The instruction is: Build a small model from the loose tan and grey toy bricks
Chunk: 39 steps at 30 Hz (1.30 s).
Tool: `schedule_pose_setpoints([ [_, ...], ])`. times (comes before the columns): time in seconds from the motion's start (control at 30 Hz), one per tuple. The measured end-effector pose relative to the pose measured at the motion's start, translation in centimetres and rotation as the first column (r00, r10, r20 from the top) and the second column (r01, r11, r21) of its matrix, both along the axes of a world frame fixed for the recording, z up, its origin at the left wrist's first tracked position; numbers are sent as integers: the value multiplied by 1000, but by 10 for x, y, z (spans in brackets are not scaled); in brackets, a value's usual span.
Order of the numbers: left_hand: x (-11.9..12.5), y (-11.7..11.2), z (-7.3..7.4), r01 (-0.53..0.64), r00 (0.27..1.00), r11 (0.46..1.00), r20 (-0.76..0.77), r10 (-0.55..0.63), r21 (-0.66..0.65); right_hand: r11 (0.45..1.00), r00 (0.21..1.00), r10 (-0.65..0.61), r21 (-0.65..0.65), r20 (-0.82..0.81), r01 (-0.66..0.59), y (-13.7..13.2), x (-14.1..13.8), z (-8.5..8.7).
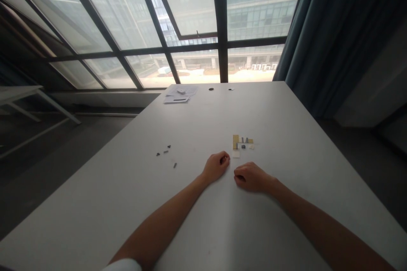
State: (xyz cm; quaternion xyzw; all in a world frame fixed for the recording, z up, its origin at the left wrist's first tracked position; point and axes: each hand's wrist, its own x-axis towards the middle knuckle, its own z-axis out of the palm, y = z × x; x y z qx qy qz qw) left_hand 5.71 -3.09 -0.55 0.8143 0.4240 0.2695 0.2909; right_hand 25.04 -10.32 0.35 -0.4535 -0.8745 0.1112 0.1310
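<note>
Left hand (pixel 215 167) and right hand (pixel 252 176) curled near the yellow pieces (pixel 235 139)

Both hands appear to be rested on the table (pixel 203 123), just beside each other and apart. The left fingers are curled into a loose fist; the right fingers are likewise folded in. Nothing is seen to be gripped, though whether a small item is hidden inside either fist cannot be judged.

The yellow pieces are laid just beyond the left fingertips and slightly to their right, ahead of the right fingers; no contact is seen. Grey pieces (pixel 242 139) and dark pieces (pixel 243 147) are set among them, with a pale square (pixel 236 153) placed nearest the left fingers. By such tight grouping, everything is probably kept sorted and reachable by either hand.

Well to the left of the left fingers, black bits (pixel 169 146) and grey bits (pixel 174 165) are loosely scattered, perhaps so as to be kept distinct from the group. Far beyond the fingers, near the far edge, papers (pixel 190 90) are laid, presumably to be kept out of the way; a thin dark item (pixel 179 100) is rested on them
</note>
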Motion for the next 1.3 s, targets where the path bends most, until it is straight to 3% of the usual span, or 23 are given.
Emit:
schedule_pose_setpoints([
  [0.43, 1, -2, 3, 36, 993, 999, -109, -32, 31, 999, 998, -35, 2, 48, 34, 1, -3, -3],
  [0.8, -2, 5, -3, 49, 998, 999, -29, -49, 14, 1000, 986, -21, 22, 165, 18, 1, -8, 7],
  [0.9, -7, 16, 7, 43, 998, 999, 42, -43, -3, 1000, 984, -20, 23, 175, 16, 2, -9, 8],
  [1.03, -26, 26, 37, -32, 998, 999, 54, 30, 44, 1000, 985, -16, 8, 170, 15, 2, -9, 9],
  [1.17, -58, 19, 62, -33, 990, 976, -128, 62, 216, 1000, 990, -12, 16, 141, 10, 3, -7, 7],
  [1.3, -108, 10, 68, -9, 916, 938, -373, 146, 346, 999, 992, -29, 20, 124, 27, 5, -6, 1],
])
